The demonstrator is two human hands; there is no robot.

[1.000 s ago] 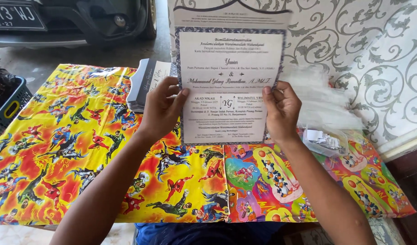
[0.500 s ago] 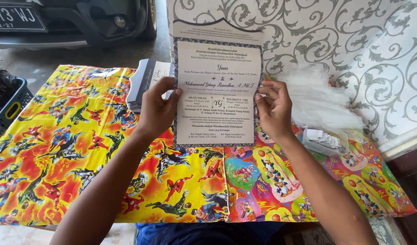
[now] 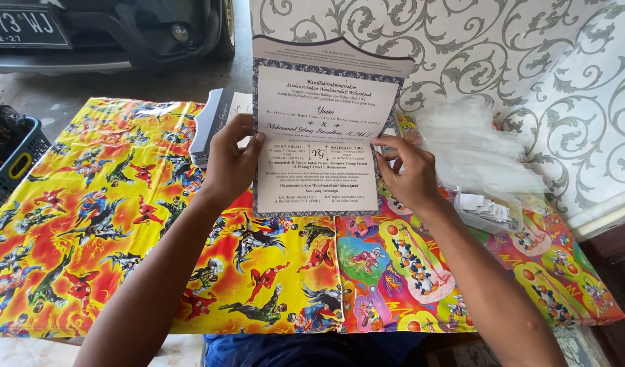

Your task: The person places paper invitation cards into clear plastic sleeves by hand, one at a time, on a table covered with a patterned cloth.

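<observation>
I hold a white invitation card (image 3: 319, 136) with a blue patterned border and printed text upright over the table. My left hand (image 3: 232, 160) grips its left edge with the thumb on the front. On the right edge sits my right hand (image 3: 406, 171), fingers curled at the card's side. The card's scalloped top flap stands open above the printed panel.
The table carries a bright cartoon-print cover (image 3: 108, 224). A stack of grey-edged cards (image 3: 210, 126) lies behind my left hand. Clear plastic sleeves (image 3: 476, 149) and small paper slips (image 3: 493, 207) lie at the right. A dark basket (image 3: 13, 163) stands far left; a patterned wall rises behind.
The card has sunk lower and closer to the table. My right hand has shifted on the card's right edge, with the fingers now curled more at its side.
</observation>
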